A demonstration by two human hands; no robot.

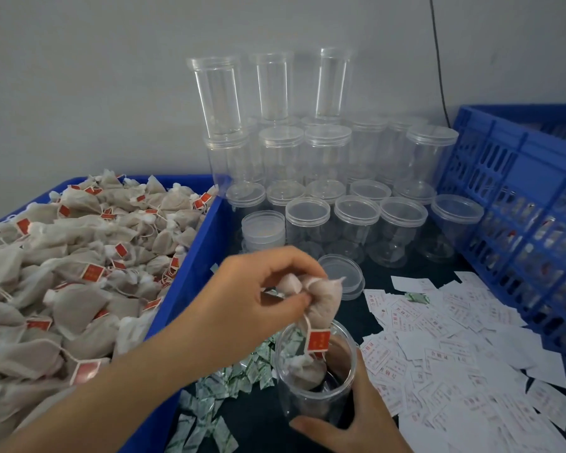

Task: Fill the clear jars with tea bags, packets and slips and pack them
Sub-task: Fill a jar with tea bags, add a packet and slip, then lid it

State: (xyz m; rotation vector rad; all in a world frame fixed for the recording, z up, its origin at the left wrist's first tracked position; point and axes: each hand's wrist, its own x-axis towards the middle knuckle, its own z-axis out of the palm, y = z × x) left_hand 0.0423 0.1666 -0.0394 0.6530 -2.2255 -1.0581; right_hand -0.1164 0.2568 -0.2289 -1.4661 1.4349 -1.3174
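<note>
Left hand (pixel 258 289), fingers curled, pinching a cluster of tea bags (pixel 324 299) just above the open clear jar (pixel 307 407), which the right hand (pixel 366 420) grips around its wall, between green packets (pixel 226 387) and white slips (pixel 455 354).

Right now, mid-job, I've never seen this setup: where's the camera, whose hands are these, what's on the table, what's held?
No machine here: a person works with two bare hands, filmed by one camera worn on their head, looking down. The left hand pinches a bunch of tea bags above an open clear jar, which the right hand grips; some bags lie inside. At left, a blue bin is heaped with tea bags. On the dark table lie green-and-white packets, white printed slips and a loose lid. Behind stand stacked empty lidded jars; at right, a blue crate.
</note>
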